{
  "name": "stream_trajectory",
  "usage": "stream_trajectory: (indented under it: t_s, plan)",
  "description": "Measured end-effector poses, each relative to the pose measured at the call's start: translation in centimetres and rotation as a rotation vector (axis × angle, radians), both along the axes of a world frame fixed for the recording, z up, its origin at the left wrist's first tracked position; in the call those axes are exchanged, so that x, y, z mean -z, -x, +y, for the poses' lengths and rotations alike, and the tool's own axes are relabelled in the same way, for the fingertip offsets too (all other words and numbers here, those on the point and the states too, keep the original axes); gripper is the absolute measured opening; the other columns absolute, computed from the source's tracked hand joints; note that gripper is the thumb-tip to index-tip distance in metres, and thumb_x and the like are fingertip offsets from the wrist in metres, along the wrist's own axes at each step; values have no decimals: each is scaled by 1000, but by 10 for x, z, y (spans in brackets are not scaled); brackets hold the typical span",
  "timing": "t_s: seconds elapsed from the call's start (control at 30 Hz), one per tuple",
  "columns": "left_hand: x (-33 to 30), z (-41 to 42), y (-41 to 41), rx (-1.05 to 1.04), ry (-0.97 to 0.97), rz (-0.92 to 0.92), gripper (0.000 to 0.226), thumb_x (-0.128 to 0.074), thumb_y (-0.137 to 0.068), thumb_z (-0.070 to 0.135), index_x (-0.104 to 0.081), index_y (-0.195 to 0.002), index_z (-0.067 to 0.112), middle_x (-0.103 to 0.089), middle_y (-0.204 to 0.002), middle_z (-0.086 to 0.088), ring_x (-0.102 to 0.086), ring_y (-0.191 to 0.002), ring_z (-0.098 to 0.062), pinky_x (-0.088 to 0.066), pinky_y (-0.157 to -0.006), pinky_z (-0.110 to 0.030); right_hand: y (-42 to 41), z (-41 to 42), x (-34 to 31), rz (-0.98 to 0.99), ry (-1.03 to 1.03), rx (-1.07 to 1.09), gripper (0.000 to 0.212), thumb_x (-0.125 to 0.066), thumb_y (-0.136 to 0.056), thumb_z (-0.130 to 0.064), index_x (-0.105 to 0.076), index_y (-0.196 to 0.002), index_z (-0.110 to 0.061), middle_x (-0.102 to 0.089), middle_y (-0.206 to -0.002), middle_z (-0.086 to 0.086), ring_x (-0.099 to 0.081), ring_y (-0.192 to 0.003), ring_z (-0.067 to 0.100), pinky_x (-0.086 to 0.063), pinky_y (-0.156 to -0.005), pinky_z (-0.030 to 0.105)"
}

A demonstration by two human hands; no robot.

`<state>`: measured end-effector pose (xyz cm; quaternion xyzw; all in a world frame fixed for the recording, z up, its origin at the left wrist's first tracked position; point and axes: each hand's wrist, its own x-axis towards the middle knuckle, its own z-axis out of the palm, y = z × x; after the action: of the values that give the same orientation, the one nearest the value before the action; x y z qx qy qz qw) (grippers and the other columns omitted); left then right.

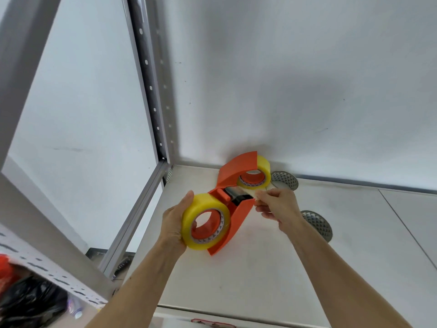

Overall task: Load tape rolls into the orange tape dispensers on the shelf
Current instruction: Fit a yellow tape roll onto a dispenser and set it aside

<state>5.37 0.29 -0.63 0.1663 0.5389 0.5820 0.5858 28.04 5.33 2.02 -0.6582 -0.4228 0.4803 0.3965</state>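
An orange tape dispenser [238, 218] with a yellow tape roll [203, 221] on its hub is held above the shelf [260, 280]. The left hand [175, 223] is wrapped around the outer side of this roll, with the thumb on top and the other fingers under it, so the roll is gripped firmly. The right hand [279, 207] is placed at the front end of the dispenser, just beside the black blade part [238, 196]. Its fingertips [259, 197] are pinched together; a thin clear tape end seems to be held between them, but this cannot be told for certain. Behind the fingers of the right hand, a second orange dispenser [234, 169] with its own yellow roll [257, 172] is standing on the shelf against the wall. Two grey patterned discs [318, 224] are lying near the right wrist.
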Motion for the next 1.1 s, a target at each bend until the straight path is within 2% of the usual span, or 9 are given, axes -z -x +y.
stream_trajectory:
  t_s: [0.1, 0.3, 0.5, 0.63, 0.77, 0.93, 0.97, 1.03, 1.1]
  plan:
    - [-2, 0, -6, -15, -27, -222, 35, -68, -79, 44, -65, -59, 16, -57, -42, 0, -50, -34, -13, -45, -42, -20, 11, -2, -1, 355, 75, 37, 15, -67, -91, -2, -63, -103, -10, -68, -62, 9, -60, -48, 15, -50, -45, 22]
    - [-5, 1, -24, -90, 44, -353, 41, -63, -79, 57, -64, -72, 17, -60, -45, 0, -52, -60, -18, -45, -58, -30, 44, -17, 4, 595, -3, 21, 22, -52, -101, -7, -72, -97, -14, -70, -69, 4, -60, -61, 16, -51, -62, 29]
    - [-17, 1, -44, -164, 91, -527, 49, -57, -81, 64, -61, -76, 16, -47, -65, -3, -44, -61, -17, -42, -58, -30, 63, -27, 5, 565, -72, -127, 53, -47, -92, -62, -66, -128, -28, -73, -121, -2, -64, -117, 20, -52, -97, 42]
    - [-19, -1, -54, -108, -1, -543, 55, -44, -89, 64, -63, -79, 13, -63, -48, -3, -54, -64, -18, -46, -62, -32, 73, -27, 5, 365, -123, -154, 53, -75, -86, -30, -55, -134, -42, -73, -117, 2, -66, -111, 33, -54, -97, 54]
    - [2, 5, -46, 4, -7, -156, 60, -33, -96, 58, -71, -88, 11, -76, -76, -4, -67, -84, -24, -54, -83, -37, 65, -4, -7, 182, -192, -133, 60, -74, -85, -20, -55, -140, -36, -74, -111, -2, -70, -102, 25, -57, -95, 44]
    - [16, 4, -23, 267, -1, 840, 47, -43, -97, 45, -66, -107, 6, -61, -100, -9, -55, -98, -26, -46, -92, -44, 56, 30, -47, -444, -217, -626, 76, -82, -74, -34, -51, -143, -37, -68, -120, -12, -63, -111, 11, -48, -99, 30]
    - [16, 3, -19, 363, 0, 1090, 48, -48, -94, 45, -58, -124, 8, -56, -119, -10, -50, -116, -27, -41, -99, -41, 61, 35, -52, -647, -251, -702, 78, -82, -71, -40, -51, -143, -38, -67, -124, -9, -61, -112, 14, -49, -97, 32]
    - [17, -3, -15, 624, 105, 1401, 88, -58, -85, 54, -23, -150, 7, -22, -156, -13, -17, -146, -31, -24, -116, -39, 78, 41, -59, -970, -293, -869, 79, -78, -65, -52, -53, -139, -44, -67, -121, -5, -61, -108, 18, -52, -91, 38]
    - [17, -9, -14, 800, 268, 1517, 119, -63, -75, 63, 2, -153, 0, 8, -162, -21, 10, -150, -36, -6, -121, -44, 97, 43, -59, -1222, -332, -1010, 71, -72, -64, -63, -54, -132, -52, -59, -104, -3, -56, -98, 21, -50, -79, 38]
